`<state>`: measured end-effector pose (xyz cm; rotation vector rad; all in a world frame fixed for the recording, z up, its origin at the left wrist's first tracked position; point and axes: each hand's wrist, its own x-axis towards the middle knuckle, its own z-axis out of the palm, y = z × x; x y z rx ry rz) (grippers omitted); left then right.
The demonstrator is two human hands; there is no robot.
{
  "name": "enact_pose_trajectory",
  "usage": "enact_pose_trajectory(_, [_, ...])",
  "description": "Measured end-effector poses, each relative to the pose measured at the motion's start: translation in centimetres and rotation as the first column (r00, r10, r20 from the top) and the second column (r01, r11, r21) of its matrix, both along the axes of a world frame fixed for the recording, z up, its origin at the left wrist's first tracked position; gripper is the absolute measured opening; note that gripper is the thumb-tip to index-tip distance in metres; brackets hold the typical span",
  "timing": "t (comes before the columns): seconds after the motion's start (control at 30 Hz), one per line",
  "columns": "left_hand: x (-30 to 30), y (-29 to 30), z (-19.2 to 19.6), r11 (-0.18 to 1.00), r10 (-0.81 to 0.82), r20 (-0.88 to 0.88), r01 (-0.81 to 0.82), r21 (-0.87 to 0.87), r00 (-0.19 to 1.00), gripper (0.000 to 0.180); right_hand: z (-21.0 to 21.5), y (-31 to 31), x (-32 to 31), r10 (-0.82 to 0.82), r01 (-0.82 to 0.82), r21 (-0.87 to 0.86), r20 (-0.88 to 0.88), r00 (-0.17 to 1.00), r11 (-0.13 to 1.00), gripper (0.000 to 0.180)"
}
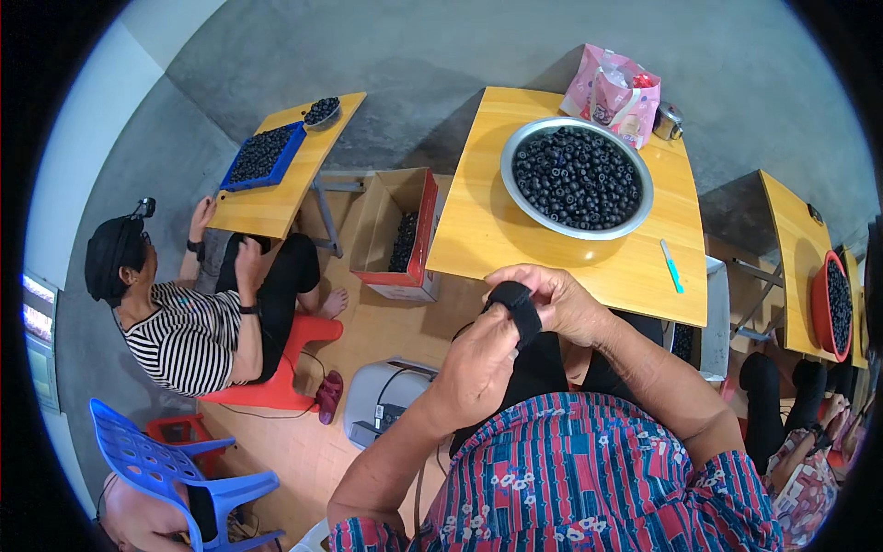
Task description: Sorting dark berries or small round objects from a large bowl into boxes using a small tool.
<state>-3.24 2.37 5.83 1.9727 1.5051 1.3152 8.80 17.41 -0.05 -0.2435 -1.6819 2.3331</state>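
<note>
In front of my body, just off the near edge of the yellow table (460,248), both hands meet at a black fabric band (518,311). My left hand (478,368) is closed, with the band looped against its fingers. From the other side, my right hand (568,305) pinches at the band, its fingertips partly hidden behind it. Beyond them on the table stands a wide metal bowl (648,198), heaped with small dark round fruit (575,179) that look like blueberries. A turquoise-handled knife (673,269) lies to the bowl's right.
A pink bag (614,97) and a metal jar (669,121) stand at the table's back. An open carton (386,221) sits on the floor at left. Further left, a person (193,322) sits by a blue tray (292,147). A red basin (819,308) is at far right.
</note>
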Motion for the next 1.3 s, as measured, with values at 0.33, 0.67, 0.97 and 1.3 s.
enact_pose_trajectory(0.33, [-1.9, 3.9, -2.1, 0.978, 0.205, -0.241, -0.190, 0.084, 0.949, 0.049, 0.6, -1.3, 0.6, -0.389, 0.398, 0.417, -0.110, 0.915, 0.817, 0.063])
enact_pose_trajectory(0.67, [-1.2, 4.4, -2.9, 0.992, 0.106, -0.235, -0.118, -0.038, 0.966, 0.063, -0.8, 0.0, 0.3, -0.316, 0.317, 0.062, -0.028, 0.948, 0.946, 0.029])
enact_pose_trajectory(0.97, [-2.1, 4.8, -5.9, 0.998, -0.045, 0.392, 0.058, -0.020, 0.919, 0.064, 1.5, 0.2, 0.3, -0.190, 0.145, 0.225, 0.191, 0.963, 0.963, 0.012])
enact_pose_trajectory(1.3, [-2.3, 4.1, -5.2, 0.981, 0.173, 0.822, -0.017, -0.196, 0.543, 0.038, 1.8, -1.8, 0.0, -0.225, 0.253, 0.591, -0.123, 0.967, 0.766, 0.015])
